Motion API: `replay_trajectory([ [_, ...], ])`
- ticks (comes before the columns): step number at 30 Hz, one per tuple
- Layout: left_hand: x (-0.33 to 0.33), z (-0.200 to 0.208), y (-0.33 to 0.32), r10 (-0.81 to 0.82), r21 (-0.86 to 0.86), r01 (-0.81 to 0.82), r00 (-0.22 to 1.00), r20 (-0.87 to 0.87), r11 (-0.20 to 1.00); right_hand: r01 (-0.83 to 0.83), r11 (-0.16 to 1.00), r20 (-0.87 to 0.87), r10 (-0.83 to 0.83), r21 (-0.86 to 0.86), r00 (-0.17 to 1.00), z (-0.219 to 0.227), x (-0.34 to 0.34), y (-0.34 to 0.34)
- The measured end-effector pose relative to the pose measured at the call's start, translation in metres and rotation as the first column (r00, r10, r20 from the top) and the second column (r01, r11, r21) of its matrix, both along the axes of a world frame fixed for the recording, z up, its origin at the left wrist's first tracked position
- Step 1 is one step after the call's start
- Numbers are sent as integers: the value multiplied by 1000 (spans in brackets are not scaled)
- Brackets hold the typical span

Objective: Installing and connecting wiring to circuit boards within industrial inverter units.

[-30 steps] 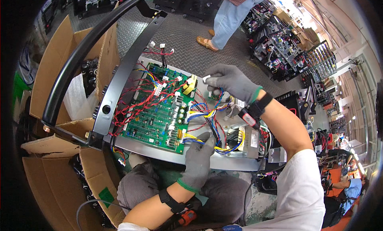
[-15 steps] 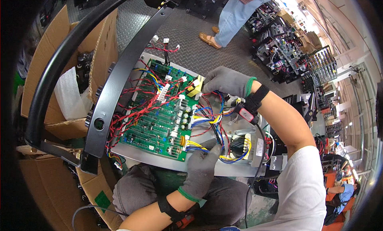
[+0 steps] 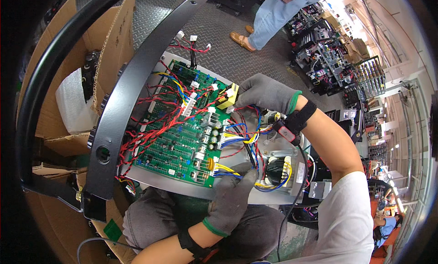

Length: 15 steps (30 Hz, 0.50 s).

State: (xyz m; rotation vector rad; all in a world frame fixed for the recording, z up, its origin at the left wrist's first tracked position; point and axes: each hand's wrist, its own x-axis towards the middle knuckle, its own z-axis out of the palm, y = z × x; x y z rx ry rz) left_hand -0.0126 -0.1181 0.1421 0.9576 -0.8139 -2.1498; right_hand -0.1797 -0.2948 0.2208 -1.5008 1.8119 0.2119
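A green circuit board (image 3: 171, 147) full of components lies on a grey metal plate (image 3: 182, 187) over my lap. Loose red wires (image 3: 157, 131) with white plugs spread across it. At the board's right corner, my gloved right hand (image 3: 267, 94) has its fingertips pinched together beside a yellow transformer (image 3: 228, 97), by a white plug with red and black wires; its exact grip is hidden. My gloved left hand (image 3: 230, 198) comes over the plate's near edge, fingers closed round the yellow and blue wires (image 3: 226, 170) leading to a second transformer (image 3: 276, 170).
A curved black metal frame (image 3: 132, 90) rises at the left, beside open cardboard boxes (image 3: 114, 49) with white foam inside. Another person (image 3: 273, 17) stands on the patterned floor ahead. Racks of parts (image 3: 326, 58) line the right side. A dark cable hangs from my right wrist.
The whole view has shifted slightly, the black frame and boxes moving left. Both hands stay near the same places on the board and wires; the right hand's fingers have moved only a little.
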Motion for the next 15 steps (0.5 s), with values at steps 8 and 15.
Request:
replay_trajectory([
  [8,-5,-15,5,-1,-82,5,999,52,997,37,995,189,-19,-91,982,-13,-8,7],
  [15,18,24,-12,-216,-592,627,757,616,507,246,969,435,-210,-28,876,-16,-10,21],
])
